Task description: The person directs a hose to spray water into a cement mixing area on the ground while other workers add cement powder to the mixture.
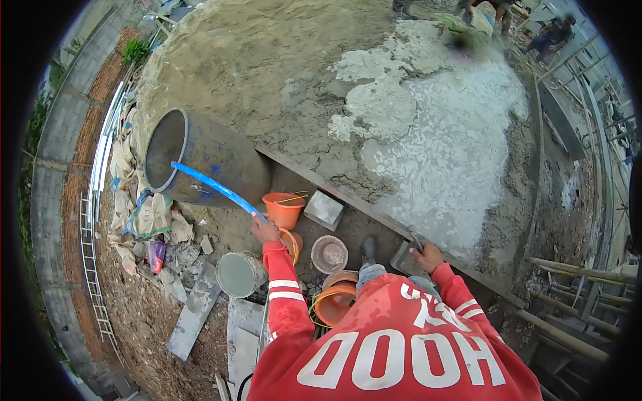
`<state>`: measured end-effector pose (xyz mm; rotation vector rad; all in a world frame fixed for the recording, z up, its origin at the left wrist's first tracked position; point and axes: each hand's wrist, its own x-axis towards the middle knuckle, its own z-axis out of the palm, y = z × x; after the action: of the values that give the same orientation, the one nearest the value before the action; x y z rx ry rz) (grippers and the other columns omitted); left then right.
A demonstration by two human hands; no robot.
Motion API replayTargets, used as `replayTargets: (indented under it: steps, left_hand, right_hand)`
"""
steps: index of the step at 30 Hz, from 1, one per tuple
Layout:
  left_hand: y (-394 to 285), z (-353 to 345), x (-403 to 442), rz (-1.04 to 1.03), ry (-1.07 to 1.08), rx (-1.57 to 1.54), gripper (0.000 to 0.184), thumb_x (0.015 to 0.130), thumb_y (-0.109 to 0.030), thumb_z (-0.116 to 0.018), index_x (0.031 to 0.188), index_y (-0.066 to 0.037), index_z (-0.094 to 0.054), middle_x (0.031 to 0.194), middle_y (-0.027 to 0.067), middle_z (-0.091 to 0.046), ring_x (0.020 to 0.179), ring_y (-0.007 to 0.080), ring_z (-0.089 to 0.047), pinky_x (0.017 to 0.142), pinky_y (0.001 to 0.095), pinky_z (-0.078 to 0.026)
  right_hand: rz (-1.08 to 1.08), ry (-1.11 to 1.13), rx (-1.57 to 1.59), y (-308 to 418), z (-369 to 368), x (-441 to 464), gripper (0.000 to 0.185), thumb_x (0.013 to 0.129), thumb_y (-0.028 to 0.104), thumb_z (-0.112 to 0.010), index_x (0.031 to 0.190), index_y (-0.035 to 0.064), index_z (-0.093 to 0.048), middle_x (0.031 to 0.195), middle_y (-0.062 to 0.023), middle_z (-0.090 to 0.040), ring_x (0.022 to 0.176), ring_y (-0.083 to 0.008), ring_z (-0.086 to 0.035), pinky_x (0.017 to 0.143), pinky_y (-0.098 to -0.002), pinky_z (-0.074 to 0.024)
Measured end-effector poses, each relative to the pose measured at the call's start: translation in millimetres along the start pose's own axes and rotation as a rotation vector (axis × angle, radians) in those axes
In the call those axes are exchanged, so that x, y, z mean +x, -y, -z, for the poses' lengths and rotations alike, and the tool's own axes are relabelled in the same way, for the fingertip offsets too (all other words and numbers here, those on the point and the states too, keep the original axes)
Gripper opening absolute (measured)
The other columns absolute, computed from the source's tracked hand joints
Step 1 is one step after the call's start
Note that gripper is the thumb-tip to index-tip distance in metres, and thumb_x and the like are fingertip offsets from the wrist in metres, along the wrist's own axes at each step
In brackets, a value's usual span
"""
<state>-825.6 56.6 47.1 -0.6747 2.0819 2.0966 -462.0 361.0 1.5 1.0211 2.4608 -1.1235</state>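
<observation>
My left hand [266, 230] is closed round a blue hose [217, 186]. The hose arcs up and left, its far end at the open mouth of a large dark drum [224, 159]. My right hand [429, 256] is low beside the long board [354, 198], its fingers curled at a grey block-like thing [406, 259]; what they grip is too small to make out. Between my hands are an orange bucket [284, 212], a pale grey block [324, 209] and a round dirty pail [330, 254]. A bucket of grey liquid [237, 275] stands below my left hand.
Beyond the board spreads wet grey mortar [441, 160] against a sand heap [267, 60]. Torn sacks [150, 214] and rubble lie left, planks [194, 314] below them. Another orange bucket [336, 306] is near my body. Bamboo poles [568, 337] lie right; other people [552, 35] are at the top.
</observation>
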Motion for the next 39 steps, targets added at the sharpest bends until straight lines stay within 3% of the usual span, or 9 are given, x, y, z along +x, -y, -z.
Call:
replayTargets:
  steps: [2, 12, 17, 21, 25, 27, 30, 35, 39]
  left_hand:
    - [-0.7, -7.2, -25.5, -0.038, 0.041, -0.010, 0.045, 0.094, -0.044, -0.035, 0.076, -0.005, -0.047, 0.049, 0.0004, -0.038, 0.038, 0.0082, -0.035, 0.035, 0.0228, -0.027]
    - [57.7, -8.3, -209.0, -0.009, 0.514, 0.081, 0.038, 0.096, -0.038, -0.035, 0.084, -0.004, -0.048, 0.053, 0.0016, -0.045, 0.040, 0.0082, -0.041, 0.038, 0.0220, -0.033]
    - [48.6, 43.9, -207.4, 0.073, 0.685, 0.313, 0.034, 0.094, -0.032, -0.041, 0.100, 0.000, -0.053, 0.069, 0.0067, -0.058, 0.060, 0.0129, -0.057, 0.057, 0.0264, -0.047]
    - [65.1, 83.4, -110.7, 0.354, 0.974, -0.094, 0.050, 0.089, -0.031, -0.049, 0.129, -0.003, -0.040, 0.117, 0.0101, -0.053, 0.109, 0.0218, -0.052, 0.093, 0.0352, -0.039]
    - [-37.7, 61.6, -25.0, 0.140, 0.577, -0.649, 0.068, 0.087, -0.048, -0.047, 0.136, -0.005, -0.027, 0.125, 0.0162, -0.045, 0.112, 0.0297, -0.049, 0.096, 0.0438, -0.039]
    - [-69.8, 50.4, 33.9, 0.107, 0.429, -0.592, 0.075, 0.085, -0.051, -0.048, 0.138, -0.004, -0.021, 0.120, 0.0184, -0.046, 0.110, 0.0315, -0.050, 0.095, 0.0451, -0.040]
    - [-107.7, 28.4, 108.2, 0.076, 0.257, -0.511, 0.077, 0.083, -0.052, -0.052, 0.136, -0.005, -0.023, 0.117, 0.0179, -0.047, 0.105, 0.0323, -0.052, 0.090, 0.0444, -0.043]
    - [-115.8, -16.0, 167.8, 0.132, 0.076, -0.505, 0.052, 0.086, -0.051, -0.047, 0.113, -0.007, -0.046, 0.088, 0.0133, -0.055, 0.076, 0.0270, -0.058, 0.066, 0.0396, -0.049]
    - [-110.3, -52.2, 133.1, -0.066, 0.051, -0.661, 0.041, 0.091, -0.046, -0.037, 0.076, -0.008, -0.042, 0.053, 0.0014, -0.035, 0.041, 0.0133, -0.036, 0.037, 0.0291, -0.029]
  right_hand:
    - [0.002, 0.078, 0.404, 65.0, 25.1, 0.2, 0.038, 0.082, 0.036, -0.058, 0.086, -0.0022, -0.055, 0.072, -0.0230, -0.058, 0.072, -0.0386, -0.057, 0.066, -0.0446, -0.0431]
    - [0.635, 0.246, 0.160, 294.8, 4.2, 47.3, 0.048, 0.078, 0.043, -0.060, 0.092, -0.0026, -0.052, 0.067, -0.0249, -0.057, 0.069, -0.0412, -0.058, 0.063, -0.0463, -0.0433]
    - [0.671, 0.279, 0.084, 288.3, -38.6, 38.6, 0.036, 0.075, 0.026, -0.065, 0.094, -0.0001, -0.050, 0.073, -0.0237, -0.059, 0.073, -0.0421, -0.058, 0.065, -0.0470, -0.0438]
    - [0.728, 0.336, 0.126, 258.9, -49.3, 25.7, 0.031, 0.075, 0.021, -0.065, 0.093, 0.0006, -0.050, 0.074, -0.0226, -0.060, 0.074, -0.0423, -0.058, 0.064, -0.0471, -0.0440]
    - [0.638, 0.408, 0.172, 210.7, -49.1, 12.2, 0.029, 0.075, 0.019, -0.067, 0.090, 0.0009, -0.050, 0.073, -0.0184, -0.060, 0.068, -0.0368, -0.058, 0.060, -0.0416, -0.0451]
    - [0.595, 0.420, 0.168, 189.6, -43.8, 5.8, 0.027, 0.075, 0.018, -0.067, 0.089, 0.0012, -0.051, 0.071, -0.0155, -0.060, 0.064, -0.0320, -0.060, 0.059, -0.0383, -0.0456]
    - [0.436, 0.428, 0.430, 166.1, -46.7, -4.7, 0.019, 0.076, 0.011, -0.067, 0.088, 0.0029, -0.054, 0.064, -0.0018, -0.053, 0.058, -0.0081, -0.045, 0.054, -0.0272, -0.0412]
    - [0.419, 0.399, 0.369, 142.4, -43.2, -4.6, 0.020, 0.075, 0.014, -0.068, 0.088, 0.0040, -0.055, 0.064, -0.0044, -0.054, 0.057, -0.0122, -0.048, 0.055, -0.0285, -0.0424]
    - [0.591, 0.258, 0.047, 140.6, -23.1, 1.6, 0.028, 0.073, 0.022, -0.070, 0.090, 0.0037, -0.057, 0.069, -0.0106, -0.059, 0.062, -0.0240, -0.057, 0.061, -0.0351, -0.0449]
